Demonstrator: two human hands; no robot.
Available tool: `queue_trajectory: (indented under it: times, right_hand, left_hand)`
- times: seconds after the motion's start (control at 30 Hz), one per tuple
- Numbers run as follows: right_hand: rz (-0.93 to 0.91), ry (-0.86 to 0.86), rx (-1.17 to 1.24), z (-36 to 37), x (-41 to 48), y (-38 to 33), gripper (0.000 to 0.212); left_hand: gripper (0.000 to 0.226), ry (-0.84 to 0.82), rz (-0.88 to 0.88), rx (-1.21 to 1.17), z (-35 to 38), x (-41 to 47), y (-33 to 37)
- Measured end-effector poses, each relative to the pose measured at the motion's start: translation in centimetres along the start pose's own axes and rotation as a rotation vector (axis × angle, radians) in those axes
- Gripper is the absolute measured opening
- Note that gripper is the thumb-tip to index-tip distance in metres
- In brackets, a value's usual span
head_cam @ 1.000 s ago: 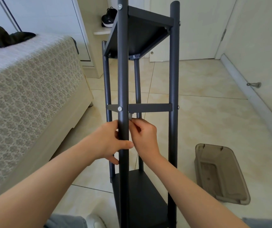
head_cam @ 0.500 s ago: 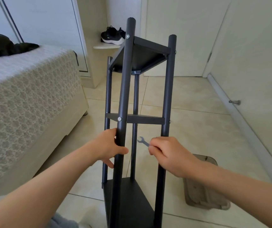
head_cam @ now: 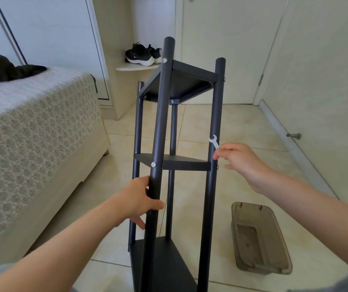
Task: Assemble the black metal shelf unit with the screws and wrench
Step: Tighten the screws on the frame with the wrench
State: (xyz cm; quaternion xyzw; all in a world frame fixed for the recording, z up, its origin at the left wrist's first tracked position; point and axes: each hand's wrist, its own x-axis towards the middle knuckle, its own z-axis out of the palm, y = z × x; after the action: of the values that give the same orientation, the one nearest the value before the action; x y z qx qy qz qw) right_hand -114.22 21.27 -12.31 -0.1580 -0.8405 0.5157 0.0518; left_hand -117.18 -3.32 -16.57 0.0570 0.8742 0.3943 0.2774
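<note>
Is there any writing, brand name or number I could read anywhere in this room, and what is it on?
No text in this view can be read.
Black sneakers on the corner ledge: a small white mark on the side, too blurred to read.
Shelf unit, wrench and brown plastic bin: no writing visible on them.
</note>
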Motion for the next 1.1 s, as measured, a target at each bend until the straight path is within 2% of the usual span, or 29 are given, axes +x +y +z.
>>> queue_trajectory:
  times: [0.07,0.37,0.53,0.7,0.87,1.1]
  right_hand:
    - [0.018,-0.029,0.119,0.4,0.4,-0.4,0.026]
    - [0.156,0.054,0.585,0.8,1.6,-2.8,0.021]
    - [0.134,0.034,0.611,1.1,1.1,-4.3,0.02]
    - [0.031,-0.107,0.567,0.0,1.0,-5.0,0.028]
    - [-0.035,-0.194,0.603,0.0,0.5,-5.0,0.031]
    - [-0.077,-0.168,0.604,1.2,-0.3,-5.1,0.036]
  left_hand:
    - [0.063,-0.004,0.001,0.011,0.1,-0.2,0.1]
    - [0.063,-0.018,-0.002,0.081,0.1,-0.4,0.5]
    - [0.067,0.05,-0.037,0.008,-0.8,0.1,0.6]
    - [0.066,0.082,-0.061,-0.015,-0.4,0.9,0.5]
    - [0.065,0.128,-0.073,0.041,-0.4,1.7,0.3]
    - [0.063,0.242,-0.078,0.275,0.2,1.8,0.5]
